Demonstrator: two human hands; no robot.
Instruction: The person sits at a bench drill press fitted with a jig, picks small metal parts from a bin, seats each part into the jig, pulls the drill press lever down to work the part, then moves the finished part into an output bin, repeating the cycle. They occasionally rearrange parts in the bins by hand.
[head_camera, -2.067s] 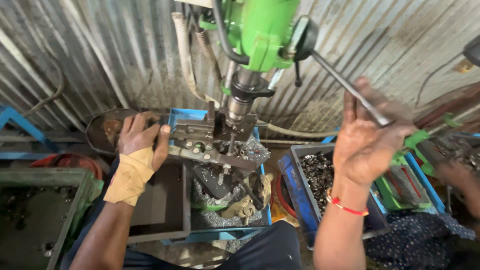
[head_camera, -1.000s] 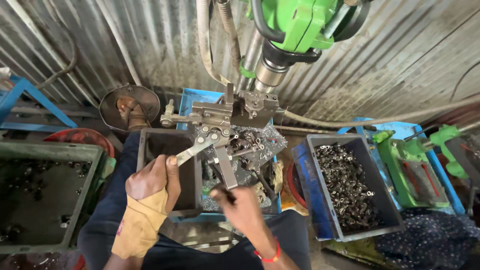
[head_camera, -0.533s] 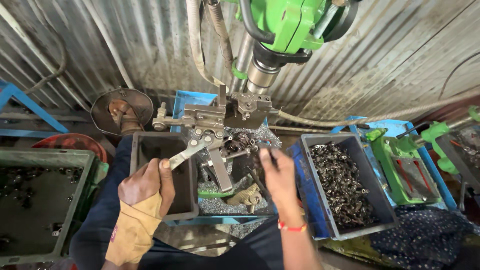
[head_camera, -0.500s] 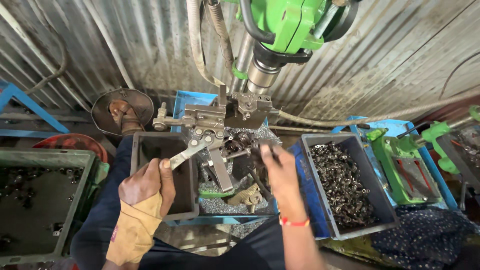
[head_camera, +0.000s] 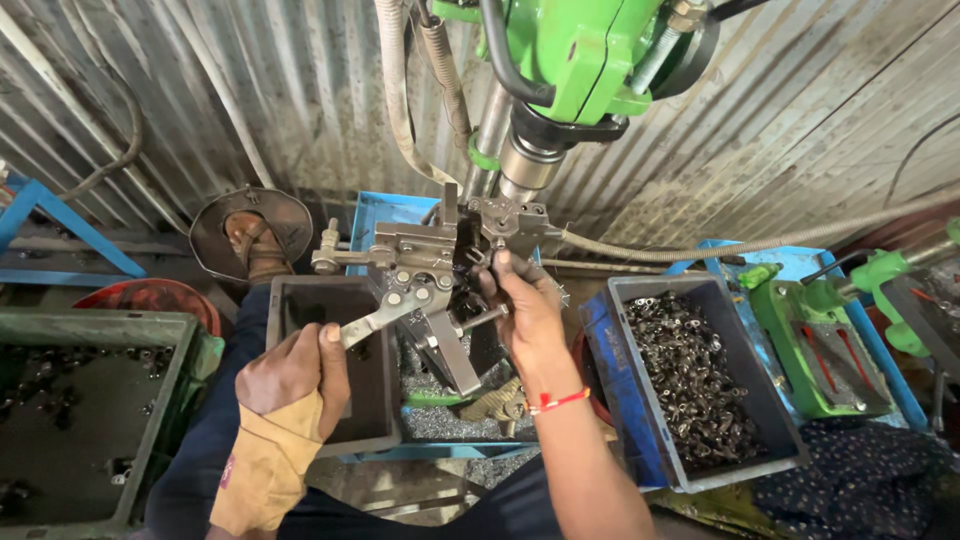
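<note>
Gripping the grey metal clamp lever (head_camera: 375, 318), the wrapped left hand (head_camera: 292, 375) closes round its lower end; its axis rises rightward to the steel drill fixture (head_camera: 430, 262), where the nearer right hand (head_camera: 525, 310) pinches a small part, hidden by its fingers.

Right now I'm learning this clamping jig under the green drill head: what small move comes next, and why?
Probably seat the part, then withdraw the right hand: its fingertips sit in the grey metal jig under the spindle, while the left hand grips the clamp lever.
</note>
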